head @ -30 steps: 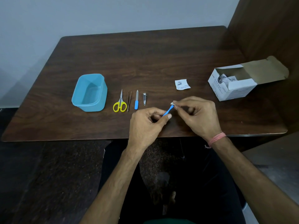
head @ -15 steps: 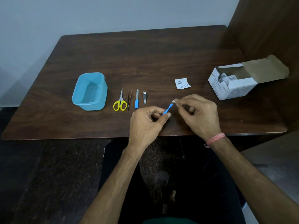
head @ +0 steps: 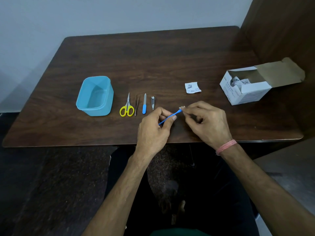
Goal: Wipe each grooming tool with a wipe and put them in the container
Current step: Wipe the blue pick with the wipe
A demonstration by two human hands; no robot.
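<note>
Over the near edge of the dark, wood-grained tabletop (head: 170, 57), the left hand (head: 153, 132) pinches a thin blue plastic stick (head: 168, 117) between thumb and fingers, tilted so its far end points up to the right. The right hand (head: 206, 123) closes its fingertips around that far end, pressing a small white wipe (head: 181, 107) against the tip; the wipe is mostly hidden by the fingers. A pink thread band (head: 225, 146) circles the right wrist.

To the left, four tools lie in a neat row, well apart from the hands: small scissors (head: 127, 106) with glossy yellow loop handles, slim metal tweezers (head: 136, 104), a flat nail file (head: 144, 103) with a blue handle, and a short steel nail clipper (head: 152, 103). Left of the scissors stands the container (head: 94, 96), a smooth light-blue plastic tub with rounded corners, open on top.

A torn white sachet (head: 192, 87), printed and crinkled, lies flat beyond the right hand. Further right sits a white cardboard box (head: 247, 90), its brown flap folded back.
</note>
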